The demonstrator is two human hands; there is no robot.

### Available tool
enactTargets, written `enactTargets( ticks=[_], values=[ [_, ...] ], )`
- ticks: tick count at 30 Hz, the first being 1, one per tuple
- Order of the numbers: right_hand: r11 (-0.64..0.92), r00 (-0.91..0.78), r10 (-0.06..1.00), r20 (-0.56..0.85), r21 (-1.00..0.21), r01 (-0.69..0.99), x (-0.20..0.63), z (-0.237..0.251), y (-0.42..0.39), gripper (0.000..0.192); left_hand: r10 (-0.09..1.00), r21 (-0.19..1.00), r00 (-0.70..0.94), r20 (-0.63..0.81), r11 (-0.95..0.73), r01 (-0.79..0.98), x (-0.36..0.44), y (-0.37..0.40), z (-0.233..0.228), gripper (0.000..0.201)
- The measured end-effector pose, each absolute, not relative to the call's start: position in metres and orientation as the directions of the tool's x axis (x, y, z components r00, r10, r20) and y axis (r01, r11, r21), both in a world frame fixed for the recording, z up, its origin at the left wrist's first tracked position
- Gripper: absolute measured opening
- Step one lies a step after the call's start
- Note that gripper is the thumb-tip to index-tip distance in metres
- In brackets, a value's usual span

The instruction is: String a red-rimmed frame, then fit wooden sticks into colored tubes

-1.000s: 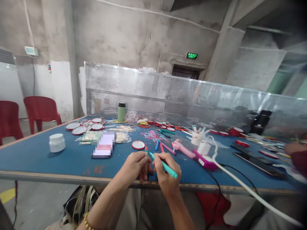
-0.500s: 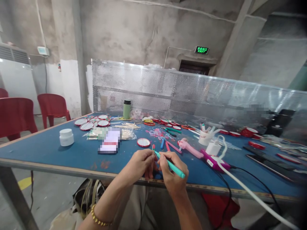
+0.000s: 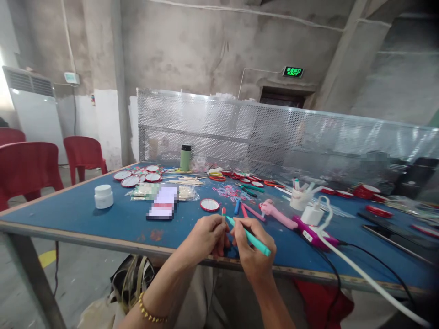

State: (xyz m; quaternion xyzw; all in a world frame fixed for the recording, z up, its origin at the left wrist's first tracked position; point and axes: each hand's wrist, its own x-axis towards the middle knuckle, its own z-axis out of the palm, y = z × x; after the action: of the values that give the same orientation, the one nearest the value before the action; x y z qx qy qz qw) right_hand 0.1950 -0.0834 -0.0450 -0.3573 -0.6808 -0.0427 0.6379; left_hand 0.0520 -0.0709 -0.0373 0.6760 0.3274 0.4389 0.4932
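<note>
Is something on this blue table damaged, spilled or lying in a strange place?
Nothing looks spilled or broken. One small oddity: the blue table has reddish worn patches near its front edge. Left hand and right hand hold a teal pen.

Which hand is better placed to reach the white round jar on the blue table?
Left, probably. The white round jar stands on the blue table on the left hand's side. The right hand has its grip on the teal pen and would have to cross over.
</note>
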Motion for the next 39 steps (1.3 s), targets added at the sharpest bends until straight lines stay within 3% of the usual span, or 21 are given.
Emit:
enactTargets(
  ticks=[5, 11, 15, 24, 36, 39],
  values=[
    [0.719, 0.174, 0.476, 0.862, -0.496, 0.487, 0.194, -0.048, -0.082, 0.016, 0.886, 0.956, 0.390, 0.251, -0.289, 0.040, 0.053, -0.073, -0.035, 0.026],
    [0.663, 0.284, 0.629, 0.724, -0.690, 0.290, 0.190, -0.044, -0.086, 0.024, 0.902, 0.956, 0.364, 0.231, -0.279, 0.086, 0.053, -0.078, -0.033, 0.035],
    [0.641, 0.285, 0.685, 0.671, -0.740, 0.200, 0.189, -0.042, -0.088, 0.027, 0.916, 0.963, 0.350, 0.198, -0.248, 0.103, 0.052, -0.081, -0.032, 0.038],
    [0.669, 0.273, 0.659, 0.701, -0.712, 0.213, 0.191, -0.045, -0.086, 0.024, 0.913, 0.962, 0.345, 0.219, -0.261, 0.080, 0.053, -0.077, -0.035, 0.037],
    [0.717, 0.139, 0.550, 0.823, -0.551, 0.427, 0.195, -0.047, -0.084, 0.019, 0.902, 0.965, 0.362, 0.237, -0.260, 0.016, 0.054, -0.076, -0.034, 0.034],
    [0.694, 0.163, 0.554, 0.816, -0.561, 0.450, 0.193, -0.046, -0.084, 0.020, 0.905, 0.964, 0.356, 0.235, -0.262, 0.031, 0.054, -0.076, -0.034, 0.032]
  ],
)
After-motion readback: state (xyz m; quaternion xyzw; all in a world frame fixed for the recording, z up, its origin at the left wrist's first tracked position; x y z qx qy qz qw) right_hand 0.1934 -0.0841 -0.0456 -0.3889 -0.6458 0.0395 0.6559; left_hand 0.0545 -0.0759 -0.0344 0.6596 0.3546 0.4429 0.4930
